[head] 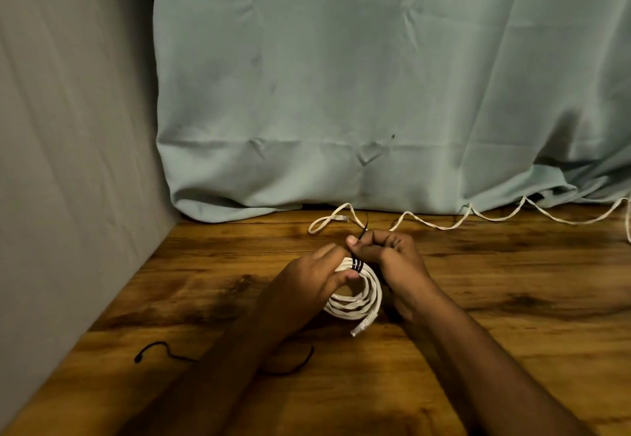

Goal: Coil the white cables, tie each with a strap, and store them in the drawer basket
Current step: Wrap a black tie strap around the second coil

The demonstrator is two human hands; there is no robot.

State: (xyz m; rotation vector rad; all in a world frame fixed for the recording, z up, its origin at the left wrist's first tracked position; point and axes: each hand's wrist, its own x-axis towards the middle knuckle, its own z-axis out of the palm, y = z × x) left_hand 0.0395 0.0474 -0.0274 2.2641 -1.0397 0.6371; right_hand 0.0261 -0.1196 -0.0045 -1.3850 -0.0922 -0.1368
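Wooden table (teal cloth behind) — loose white cable along its back

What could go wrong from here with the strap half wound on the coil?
1. The right hand pinches only the thin tail of the black strap; if it slips, the wraps may loosen.
2. The left hand holds the coiled white cable at one side only, so the far loops could spring apart.
3. The loose RJ45 plug sticks out and might snag later.
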